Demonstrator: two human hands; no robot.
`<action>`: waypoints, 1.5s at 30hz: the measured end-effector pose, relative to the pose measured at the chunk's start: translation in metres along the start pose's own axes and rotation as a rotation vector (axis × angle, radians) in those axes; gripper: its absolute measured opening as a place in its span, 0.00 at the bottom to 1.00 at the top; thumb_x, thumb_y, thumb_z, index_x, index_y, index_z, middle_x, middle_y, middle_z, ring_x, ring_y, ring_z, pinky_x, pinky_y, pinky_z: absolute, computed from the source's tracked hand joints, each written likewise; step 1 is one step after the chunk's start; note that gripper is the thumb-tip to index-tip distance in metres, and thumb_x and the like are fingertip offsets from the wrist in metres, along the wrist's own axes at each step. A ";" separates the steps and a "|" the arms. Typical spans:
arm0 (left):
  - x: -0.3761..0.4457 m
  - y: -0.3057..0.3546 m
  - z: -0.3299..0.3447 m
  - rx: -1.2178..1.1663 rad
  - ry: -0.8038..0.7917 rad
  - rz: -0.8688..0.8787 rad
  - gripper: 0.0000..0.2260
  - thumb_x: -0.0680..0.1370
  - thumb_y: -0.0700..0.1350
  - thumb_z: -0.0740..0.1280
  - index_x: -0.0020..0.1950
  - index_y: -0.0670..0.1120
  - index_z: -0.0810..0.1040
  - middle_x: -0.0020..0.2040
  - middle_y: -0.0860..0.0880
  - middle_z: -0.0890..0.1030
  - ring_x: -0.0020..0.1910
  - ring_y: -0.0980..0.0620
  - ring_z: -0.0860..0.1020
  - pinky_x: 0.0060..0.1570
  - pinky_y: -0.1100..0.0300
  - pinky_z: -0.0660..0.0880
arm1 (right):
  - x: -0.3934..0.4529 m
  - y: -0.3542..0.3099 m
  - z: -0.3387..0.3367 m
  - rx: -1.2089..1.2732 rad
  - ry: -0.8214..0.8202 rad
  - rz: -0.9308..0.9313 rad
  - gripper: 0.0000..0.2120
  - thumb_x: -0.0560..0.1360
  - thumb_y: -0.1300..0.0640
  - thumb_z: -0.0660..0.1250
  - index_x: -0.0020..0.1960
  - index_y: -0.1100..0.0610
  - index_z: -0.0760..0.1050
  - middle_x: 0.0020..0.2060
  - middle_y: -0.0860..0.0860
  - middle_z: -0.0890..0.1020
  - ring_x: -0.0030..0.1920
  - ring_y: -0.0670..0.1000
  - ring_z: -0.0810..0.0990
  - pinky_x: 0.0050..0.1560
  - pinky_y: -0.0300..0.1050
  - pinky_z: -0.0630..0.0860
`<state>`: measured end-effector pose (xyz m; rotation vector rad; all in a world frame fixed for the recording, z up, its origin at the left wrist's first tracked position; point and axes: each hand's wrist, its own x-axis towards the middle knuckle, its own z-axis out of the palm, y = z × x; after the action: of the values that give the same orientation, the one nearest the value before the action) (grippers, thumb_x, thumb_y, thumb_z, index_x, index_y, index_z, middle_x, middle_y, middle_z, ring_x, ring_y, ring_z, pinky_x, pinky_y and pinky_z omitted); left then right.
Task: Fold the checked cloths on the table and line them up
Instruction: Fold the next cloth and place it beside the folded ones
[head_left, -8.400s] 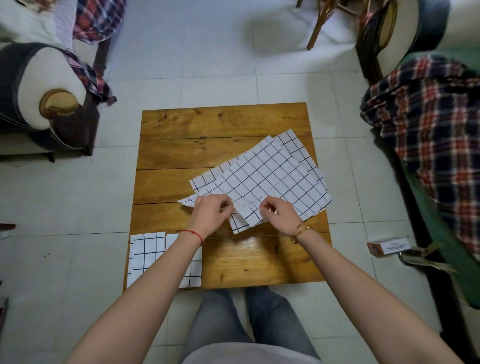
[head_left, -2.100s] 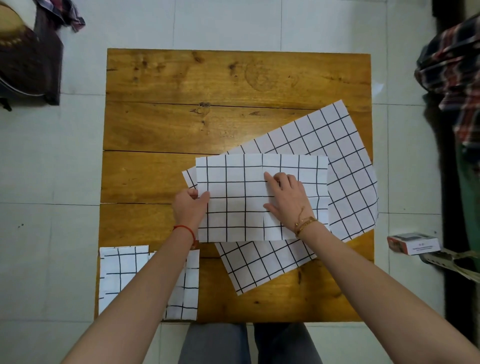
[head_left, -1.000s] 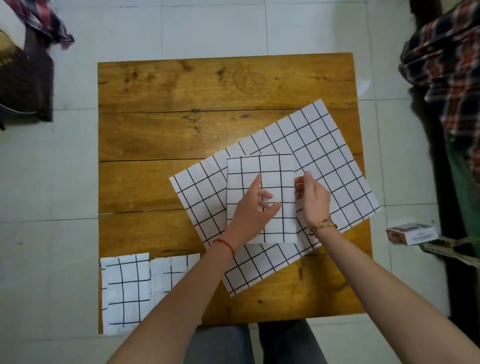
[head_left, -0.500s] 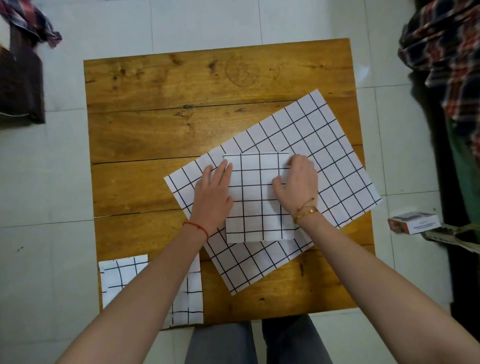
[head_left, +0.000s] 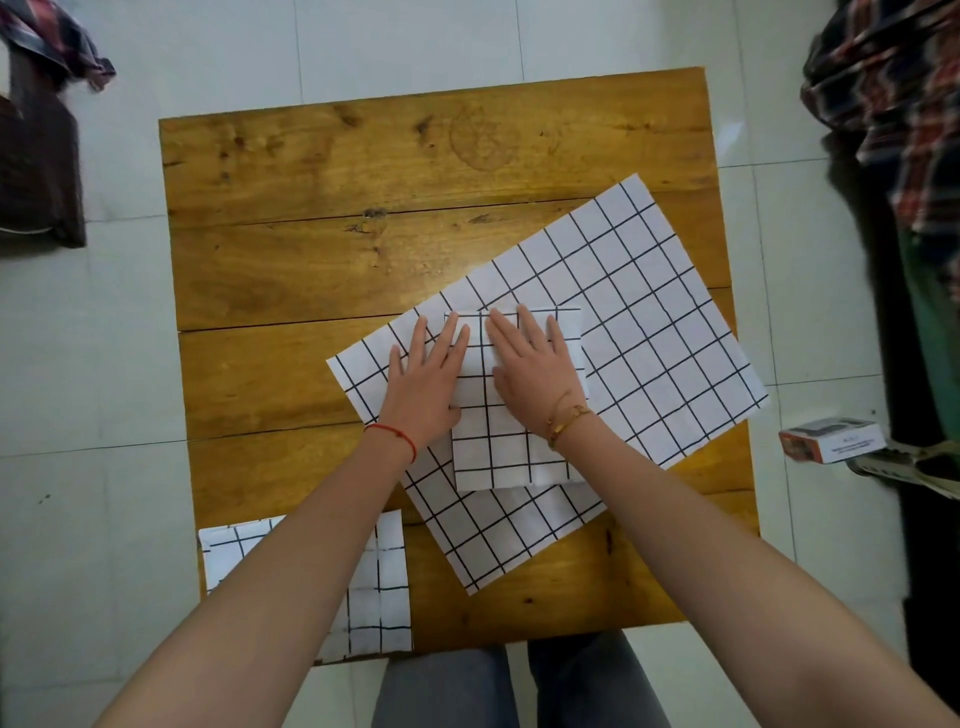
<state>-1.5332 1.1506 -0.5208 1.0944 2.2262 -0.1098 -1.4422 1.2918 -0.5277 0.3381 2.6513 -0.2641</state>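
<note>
Bare forearms, a red string bracelet on the left wrist, gold bracelets on the right, grey trousers.

1. The left forearm hides much of the folded black-and-white checked cloths at the near left corner of the wooden counter.
2. Both hands, left and right, cover the upper part of the small folded checked cloth.
3. The picture's right edge cuts off the red plaid fabric.
</note>
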 end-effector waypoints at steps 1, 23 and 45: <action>0.000 -0.001 0.000 -0.010 -0.004 -0.001 0.44 0.75 0.48 0.68 0.79 0.50 0.39 0.78 0.52 0.35 0.77 0.42 0.37 0.74 0.38 0.49 | -0.005 0.008 0.002 0.001 0.015 0.034 0.28 0.81 0.51 0.50 0.78 0.57 0.49 0.78 0.50 0.52 0.77 0.56 0.47 0.75 0.61 0.47; -0.027 0.003 0.022 -0.011 0.146 -0.004 0.34 0.78 0.36 0.60 0.79 0.46 0.46 0.80 0.51 0.43 0.78 0.47 0.41 0.75 0.42 0.52 | -0.014 0.004 -0.006 0.062 -0.053 -0.013 0.26 0.82 0.53 0.48 0.78 0.56 0.49 0.78 0.48 0.52 0.78 0.54 0.46 0.76 0.58 0.46; -0.097 0.039 0.061 -0.539 0.468 -0.238 0.11 0.78 0.40 0.63 0.60 0.46 0.77 0.56 0.49 0.76 0.58 0.52 0.70 0.56 0.63 0.68 | -0.044 0.039 -0.009 0.518 0.430 0.249 0.14 0.78 0.59 0.58 0.62 0.59 0.72 0.57 0.55 0.76 0.55 0.55 0.75 0.54 0.47 0.72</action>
<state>-1.4305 1.0889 -0.5040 0.5943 2.5622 0.6720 -1.3965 1.3229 -0.5049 0.9788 2.8730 -0.8863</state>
